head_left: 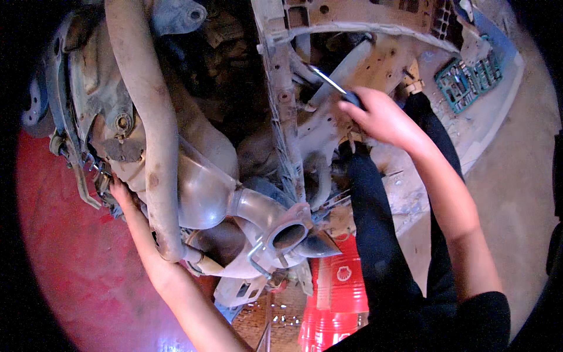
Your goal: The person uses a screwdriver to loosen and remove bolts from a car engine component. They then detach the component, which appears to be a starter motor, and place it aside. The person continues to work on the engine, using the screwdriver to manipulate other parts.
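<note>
My right hand (378,114) is closed around the dark handle of a screwdriver (329,80). The bright shaft slants up and left, its tip close to a rusty upright metal rail (282,94). At the far left my left hand (120,190) reaches in beside a dirty metal assembly (102,182) low on an engine-like unit; its fingers are mostly hidden there. A thick grey pipe (158,123) curves down between my two arms. Below it sit a rounded silvery housing (202,193) and a flanged pipe with an oval opening (281,217).
A teal tool case (469,82) with several sockets lies at the upper right on a pale metal panel. Red drums (340,281) stand at the bottom middle. My black-clothed legs (375,217) extend across the rusty body metal. Reddish floor (58,246) shows at left.
</note>
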`<state>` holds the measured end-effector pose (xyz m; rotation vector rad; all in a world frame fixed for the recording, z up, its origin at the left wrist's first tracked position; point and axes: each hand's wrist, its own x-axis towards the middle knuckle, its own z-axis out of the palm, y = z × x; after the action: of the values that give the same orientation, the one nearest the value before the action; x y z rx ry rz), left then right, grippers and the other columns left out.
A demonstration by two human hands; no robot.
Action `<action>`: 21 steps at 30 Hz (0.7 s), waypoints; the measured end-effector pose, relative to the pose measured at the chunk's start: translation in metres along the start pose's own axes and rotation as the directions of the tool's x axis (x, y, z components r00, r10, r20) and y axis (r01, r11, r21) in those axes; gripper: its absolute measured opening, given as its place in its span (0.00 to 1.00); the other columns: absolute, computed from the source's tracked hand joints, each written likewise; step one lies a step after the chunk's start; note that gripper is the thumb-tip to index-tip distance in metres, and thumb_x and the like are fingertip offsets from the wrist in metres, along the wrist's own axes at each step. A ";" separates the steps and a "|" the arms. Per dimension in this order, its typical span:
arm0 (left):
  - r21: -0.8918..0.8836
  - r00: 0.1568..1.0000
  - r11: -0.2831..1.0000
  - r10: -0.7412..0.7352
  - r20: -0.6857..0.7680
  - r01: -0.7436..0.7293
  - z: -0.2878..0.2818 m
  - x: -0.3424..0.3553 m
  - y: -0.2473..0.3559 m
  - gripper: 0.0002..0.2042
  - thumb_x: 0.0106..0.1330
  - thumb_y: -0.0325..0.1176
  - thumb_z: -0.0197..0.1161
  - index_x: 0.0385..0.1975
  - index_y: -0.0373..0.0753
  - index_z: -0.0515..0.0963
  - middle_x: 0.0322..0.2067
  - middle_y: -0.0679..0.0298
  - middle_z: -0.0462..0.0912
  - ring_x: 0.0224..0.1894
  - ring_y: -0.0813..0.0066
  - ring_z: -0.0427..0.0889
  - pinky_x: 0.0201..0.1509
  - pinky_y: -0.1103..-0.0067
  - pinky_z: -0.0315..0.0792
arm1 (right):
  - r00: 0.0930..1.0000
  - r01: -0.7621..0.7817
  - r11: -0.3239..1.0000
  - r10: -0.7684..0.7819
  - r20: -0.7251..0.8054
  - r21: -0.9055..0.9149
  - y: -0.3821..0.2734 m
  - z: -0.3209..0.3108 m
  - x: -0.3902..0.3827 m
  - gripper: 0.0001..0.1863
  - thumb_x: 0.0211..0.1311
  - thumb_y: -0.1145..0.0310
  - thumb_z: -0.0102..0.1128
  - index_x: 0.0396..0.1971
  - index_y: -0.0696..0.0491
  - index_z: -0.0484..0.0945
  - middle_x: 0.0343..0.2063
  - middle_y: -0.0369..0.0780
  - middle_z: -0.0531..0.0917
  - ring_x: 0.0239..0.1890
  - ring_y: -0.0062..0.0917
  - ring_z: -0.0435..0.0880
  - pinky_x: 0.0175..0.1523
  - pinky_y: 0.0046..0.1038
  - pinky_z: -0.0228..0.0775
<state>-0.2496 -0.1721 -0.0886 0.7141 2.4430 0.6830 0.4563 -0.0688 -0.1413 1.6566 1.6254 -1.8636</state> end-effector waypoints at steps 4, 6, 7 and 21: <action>-0.061 0.978 0.990 -0.138 -0.156 0.130 0.077 -0.036 0.050 0.22 0.66 0.46 0.57 0.50 0.32 0.73 0.44 0.61 0.79 0.42 0.69 0.78 0.45 0.74 0.73 | 0.949 -0.034 0.998 0.019 -0.316 -0.045 -0.037 -0.063 -0.083 0.15 0.63 0.62 0.54 0.33 0.62 0.71 0.23 0.47 0.78 0.26 0.35 0.78 0.33 0.32 0.69; -0.062 0.975 0.996 -0.079 -0.208 0.068 0.035 -0.011 0.033 0.24 0.64 0.45 0.60 0.51 0.32 0.72 0.44 0.64 0.78 0.43 0.72 0.77 0.46 0.76 0.70 | 0.879 0.071 0.996 -0.084 -0.469 -0.045 -0.055 -0.087 -0.084 0.13 0.63 0.65 0.54 0.36 0.61 0.72 0.22 0.45 0.77 0.25 0.30 0.76 0.32 0.29 0.68; -0.077 0.972 0.997 -0.025 -0.234 0.007 0.025 -0.003 0.024 0.24 0.64 0.45 0.61 0.51 0.32 0.72 0.45 0.64 0.78 0.43 0.73 0.76 0.48 0.77 0.69 | 0.858 0.075 0.996 -0.085 -0.507 -0.040 -0.064 -0.098 -0.079 0.13 0.63 0.65 0.55 0.38 0.61 0.72 0.21 0.44 0.76 0.25 0.28 0.76 0.32 0.28 0.68; -0.314 0.966 0.921 -0.256 -0.041 0.230 0.067 -0.014 0.033 0.25 0.62 0.43 0.63 0.55 0.36 0.70 0.50 0.65 0.75 0.49 0.70 0.74 0.52 0.75 0.68 | 0.503 0.260 0.812 -0.575 -0.645 -0.522 0.000 -0.078 0.087 0.15 0.59 0.68 0.56 0.46 0.57 0.73 0.41 0.49 0.78 0.45 0.45 0.76 0.49 0.36 0.69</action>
<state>-0.1891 -0.1348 -0.1146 0.2585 2.3656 0.9771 0.4706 0.0347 -0.1933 2.1709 2.7435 -0.7714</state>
